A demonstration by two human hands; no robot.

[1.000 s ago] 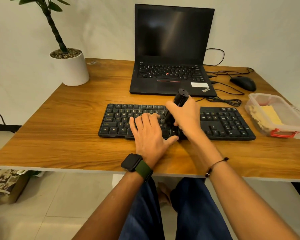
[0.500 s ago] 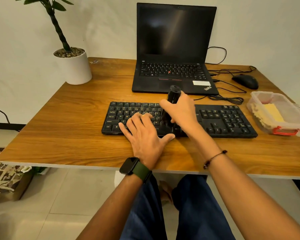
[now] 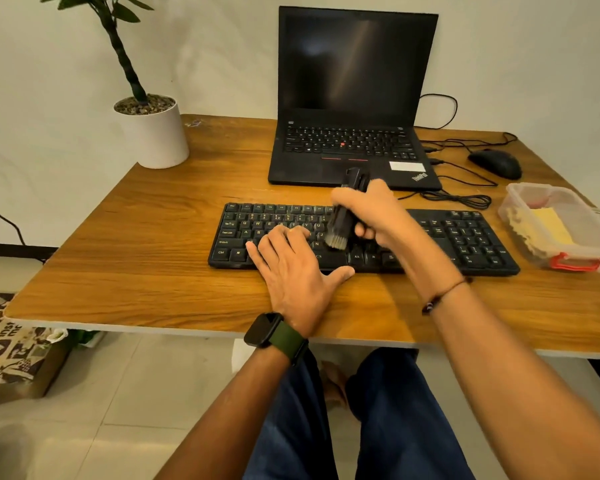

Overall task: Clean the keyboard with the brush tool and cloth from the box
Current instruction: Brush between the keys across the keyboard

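Keyboard (image 3: 465,237): black, full-size, lying flat near the front edge of the desk (image 3: 136,271), wood-grain top with a pale edge band.

Left hand (image 3: 291,271): fingers straight and slightly spread, resting on the lower-left keys, thumb out along the keyboard's front edge. Dark watch on a green strap at the wrist.

Right hand (image 3: 371,216): fingers curled round the brush tool (image 3: 342,220), just right of the left fingertips. The tool is black and tilted, its grey bristles pointing down at the middle keys; whether they touch cannot be told, the hand being blurred.

Box (image 3: 520,199): clear plastic, red clasp, open, well to the right of the right fingers at the desk's right side. Yellow cloth (image 3: 548,226) lies inside.

Laptop (image 3: 354,98): black, open, screen dark, beyond the fingers at the back of the desk.

Mouse (image 3: 496,162): black, back right, cables (image 3: 458,199) trailing near it.

Potted plant (image 3: 153,133): white pot, back-left corner.

Room: pale wall behind; light tiled floor (image 3: 136,393) below; patterned bag (image 3: 11,351) on the floor at left.
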